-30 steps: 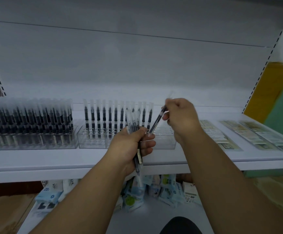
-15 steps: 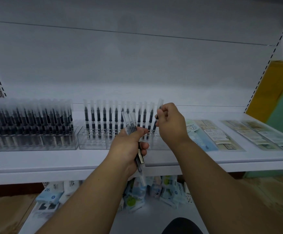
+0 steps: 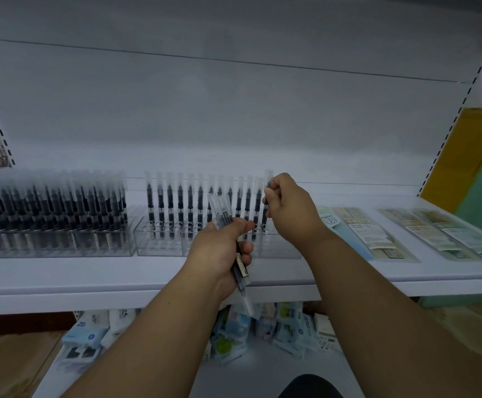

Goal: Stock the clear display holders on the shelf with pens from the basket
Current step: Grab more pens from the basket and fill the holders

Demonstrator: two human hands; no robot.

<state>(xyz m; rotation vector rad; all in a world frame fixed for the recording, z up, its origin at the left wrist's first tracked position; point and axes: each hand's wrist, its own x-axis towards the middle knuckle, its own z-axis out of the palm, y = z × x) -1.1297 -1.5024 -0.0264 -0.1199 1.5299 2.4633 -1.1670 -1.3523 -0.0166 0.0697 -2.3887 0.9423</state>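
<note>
A person's two bare forearms reach toward a white shelf [image 3: 61, 271], and everything here is placed relative to the half-filled clear holder [image 3: 159, 242] standing at its middle. The right hand [image 3: 288, 209], at the holder's right end, has its grip pinched around one pen [image 3: 268, 179] held upright, apparently being lowered into a hole at the end of the single back row of pens [image 3: 199, 202]. To do this well, the pen should stay vertical, its tip lined up over the hole before it goes down, and be released only once seated. The left hand [image 3: 224, 248], just in front of the holder, has its grip curled around a small bundle of spare pens [image 3: 241, 268], slanting from upper left to lower right. The pens are slim, with frosted translucent caps and dark ink cores. Left of this holder stands a full holder [image 3: 50, 242], densely packed. To the right lie flat, glossy packets [image 3: 377, 237]. No basket is visible.
</note>
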